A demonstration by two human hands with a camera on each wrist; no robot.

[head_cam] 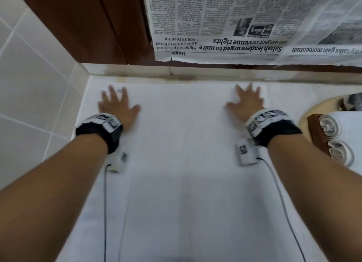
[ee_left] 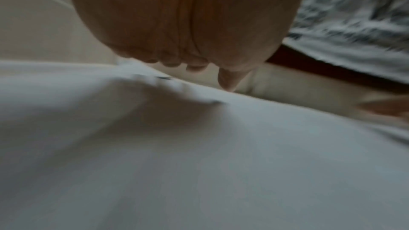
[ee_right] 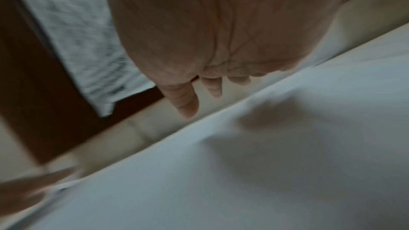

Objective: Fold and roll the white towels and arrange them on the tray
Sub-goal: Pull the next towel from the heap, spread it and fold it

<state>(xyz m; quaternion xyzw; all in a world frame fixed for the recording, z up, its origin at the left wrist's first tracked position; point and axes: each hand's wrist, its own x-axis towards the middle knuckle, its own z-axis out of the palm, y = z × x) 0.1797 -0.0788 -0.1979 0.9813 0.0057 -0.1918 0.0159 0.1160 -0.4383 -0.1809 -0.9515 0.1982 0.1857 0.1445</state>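
Observation:
A white towel (head_cam: 182,136) lies spread flat on the counter and reaches from the back edge down to me. My left hand (head_cam: 115,103) lies flat with fingers spread on the towel's far left corner, beside a small label. My right hand (head_cam: 246,101) lies flat the same way on the far right corner. Neither hand holds anything. In the wrist views the left hand (ee_left: 188,41) and right hand (ee_right: 221,41) show straight fingers just over the white towel (ee_left: 199,163) (ee_right: 287,146). Two rolled white towels (head_cam: 333,132) lie on a wooden tray (head_cam: 315,132) at the right.
White wall tiles (head_cam: 29,85) close off the left side. A brown wooden panel (head_cam: 88,26) stands at the back, with newspaper (head_cam: 235,22) hanging over it. A round basin rim (head_cam: 313,109) curves in at the right, under the tray.

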